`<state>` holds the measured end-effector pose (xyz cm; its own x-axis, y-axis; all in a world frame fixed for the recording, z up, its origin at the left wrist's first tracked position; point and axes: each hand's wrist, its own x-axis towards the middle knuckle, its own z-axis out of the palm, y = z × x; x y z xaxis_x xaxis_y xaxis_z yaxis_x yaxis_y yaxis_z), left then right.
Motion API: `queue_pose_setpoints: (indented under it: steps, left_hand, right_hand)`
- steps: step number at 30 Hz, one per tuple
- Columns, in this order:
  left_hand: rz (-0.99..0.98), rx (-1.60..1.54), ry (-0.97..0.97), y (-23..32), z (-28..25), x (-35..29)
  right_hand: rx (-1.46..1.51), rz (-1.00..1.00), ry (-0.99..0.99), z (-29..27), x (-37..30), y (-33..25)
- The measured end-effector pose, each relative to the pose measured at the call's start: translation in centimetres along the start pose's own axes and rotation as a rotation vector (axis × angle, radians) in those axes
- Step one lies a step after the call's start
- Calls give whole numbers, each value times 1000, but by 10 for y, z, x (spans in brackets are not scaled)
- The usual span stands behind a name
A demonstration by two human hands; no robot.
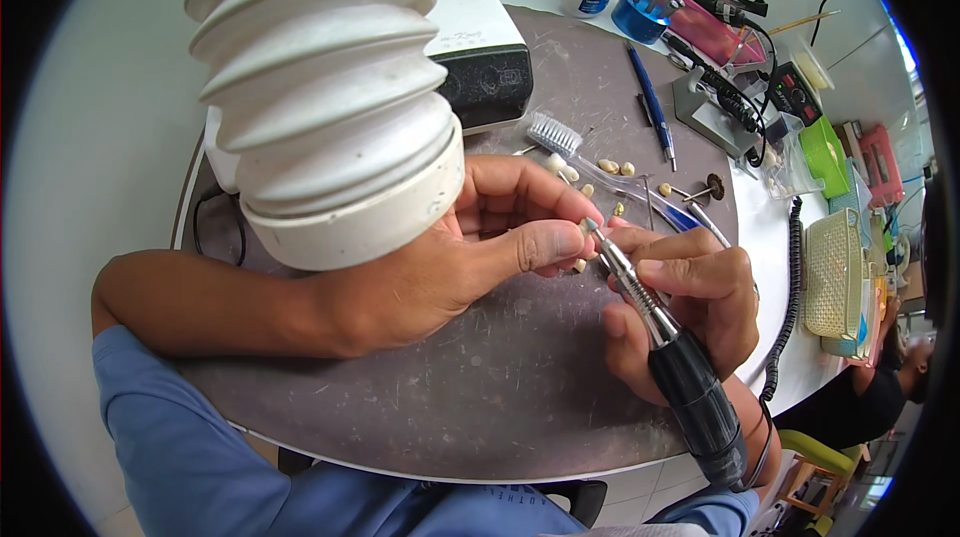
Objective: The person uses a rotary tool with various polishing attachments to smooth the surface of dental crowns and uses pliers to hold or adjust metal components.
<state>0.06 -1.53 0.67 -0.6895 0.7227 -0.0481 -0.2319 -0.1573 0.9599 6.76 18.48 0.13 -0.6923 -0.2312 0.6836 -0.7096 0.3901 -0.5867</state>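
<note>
My right hand (715, 302) grips a rotary handpiece (692, 392) with a black body and silver nose, like a pen. Its small grey grinding tip (591, 224) meets my left fingertips. Between thumb and forefinger, my left hand (455, 262) pinches a small pale piece, mostly covered by the fingers, that resembles a dental crown. Several tooth-shaped cream pieces (608, 167) lie on the brown mat just beyond both hands. Beside them rests a clear-handled toothbrush (555, 135). A small brown wheel brush on a shank (713, 187) lies farther right.
A white corrugated extraction hose (320, 67) hangs over my left wrist. Behind it stands a white box with a black front (490, 82). A blue pen (652, 102), a blue bur holder (640, 17), a grey handpiece stand (710, 112) and a woven basket (832, 262) line the far and right sides.
</note>
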Motion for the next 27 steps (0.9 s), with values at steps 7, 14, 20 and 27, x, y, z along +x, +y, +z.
queue_pose_setpoints:
  steps: [7,14,20,27]
  left_hand:
    - [5,-6,6,0,1,0]
    - [3,2,11,1,1,0]
    - [4,-10,3,1,0,0]
    - [-1,-8,6,3,1,0]
  right_hand:
    - [-24,-7,11,1,0,-1]
    - [-25,-7,20,1,0,1]
    - [-34,-23,-2,1,3,-2]
    - [-18,-20,-9,2,2,-2]
